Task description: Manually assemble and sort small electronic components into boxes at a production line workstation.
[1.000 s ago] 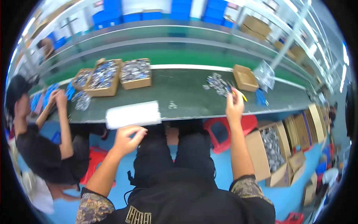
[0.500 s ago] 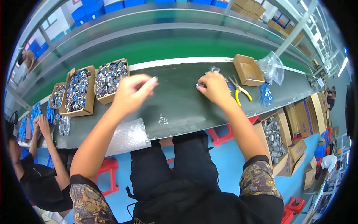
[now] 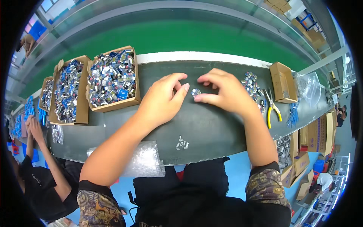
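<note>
Shifting right hand (image 3: 228,90) off parts pile (image 3: 252,84) toward left hand (image 3: 162,99), both loosely spread; expect small metal part (image 3: 196,92) between them light, stiff; pinch by sides.

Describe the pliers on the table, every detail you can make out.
The pliers have two yellow handles and narrow grey jaws that look like metal. They are open: the jaws part slightly, and the handles spread apart. They rest on the dark table, jaws pointing away from the person and handles toward the near edge, right of the right hand. A pile of small parts lies close on their left; whether any touches them is unclear. No hand touches them.
</note>
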Available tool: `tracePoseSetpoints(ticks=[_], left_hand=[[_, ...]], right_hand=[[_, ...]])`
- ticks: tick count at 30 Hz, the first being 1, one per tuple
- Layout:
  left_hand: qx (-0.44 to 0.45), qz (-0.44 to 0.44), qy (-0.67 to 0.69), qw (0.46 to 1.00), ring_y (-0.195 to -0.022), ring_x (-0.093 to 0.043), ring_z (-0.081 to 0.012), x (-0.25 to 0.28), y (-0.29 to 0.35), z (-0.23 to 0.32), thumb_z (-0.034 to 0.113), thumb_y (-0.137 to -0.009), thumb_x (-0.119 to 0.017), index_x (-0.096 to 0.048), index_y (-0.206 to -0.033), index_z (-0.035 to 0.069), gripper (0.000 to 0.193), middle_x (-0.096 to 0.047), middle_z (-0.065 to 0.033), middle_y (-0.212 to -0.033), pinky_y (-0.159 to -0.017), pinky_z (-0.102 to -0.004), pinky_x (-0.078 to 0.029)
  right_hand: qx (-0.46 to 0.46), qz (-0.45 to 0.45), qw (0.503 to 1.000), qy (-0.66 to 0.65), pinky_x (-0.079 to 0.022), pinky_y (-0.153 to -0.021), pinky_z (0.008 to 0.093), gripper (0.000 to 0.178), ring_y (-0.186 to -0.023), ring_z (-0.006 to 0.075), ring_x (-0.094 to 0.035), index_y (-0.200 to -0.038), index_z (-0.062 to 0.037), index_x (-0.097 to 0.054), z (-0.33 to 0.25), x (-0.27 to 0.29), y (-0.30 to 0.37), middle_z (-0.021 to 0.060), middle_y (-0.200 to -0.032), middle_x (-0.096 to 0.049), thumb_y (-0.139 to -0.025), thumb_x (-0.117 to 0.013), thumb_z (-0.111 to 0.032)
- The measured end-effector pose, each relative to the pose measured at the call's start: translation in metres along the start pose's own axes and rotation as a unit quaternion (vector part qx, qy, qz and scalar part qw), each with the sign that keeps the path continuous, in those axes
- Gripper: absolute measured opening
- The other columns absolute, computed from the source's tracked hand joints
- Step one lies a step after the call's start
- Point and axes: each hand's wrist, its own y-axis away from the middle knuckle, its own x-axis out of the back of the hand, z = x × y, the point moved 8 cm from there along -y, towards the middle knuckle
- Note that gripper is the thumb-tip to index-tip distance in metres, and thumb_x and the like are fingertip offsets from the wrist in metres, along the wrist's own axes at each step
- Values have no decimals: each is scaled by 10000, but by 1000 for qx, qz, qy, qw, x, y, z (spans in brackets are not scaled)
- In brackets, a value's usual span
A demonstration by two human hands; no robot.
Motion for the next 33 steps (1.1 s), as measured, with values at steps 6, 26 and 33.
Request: tracePoseSetpoints(ticks=[6,26,33], left_hand=[[-55,13,-82,995,-677,-616,-210,-3,-7,-4,265,-895,-670,-636,-1132,-49,395,-645,-130,-810,-656,-341,-490],[95,116,359,921,-849,-686,-173,14,-6,-22,250,-961,-628,-612,-1164,-55,368,-698,-135,-979,-698,-281,-549],[129,67,377,915,-799,-668,-164,1,-10,-28,273,-969,-617,-632,-1088,-37,333,-689,-119,-924,-670,-277,-537]], right_hand=[[38,-18,998,-47,-506,-703,306,297,-772,193,-608,-1033,-11,-651,-10,-19,-6,91,-903,-616,-751,-741,-37],[201,-196,956,-82,-483,-750,357,153,-840,229,-569,-888,-104,-731,-67,-65,20,15,-885,-616,-750,-781,-149],[182,-157,967,-87,-500,-729,338,118,-802,194,-607,-855,-72,-666,-54,-64,11,28,-870,-638,-771,-743,-40]])
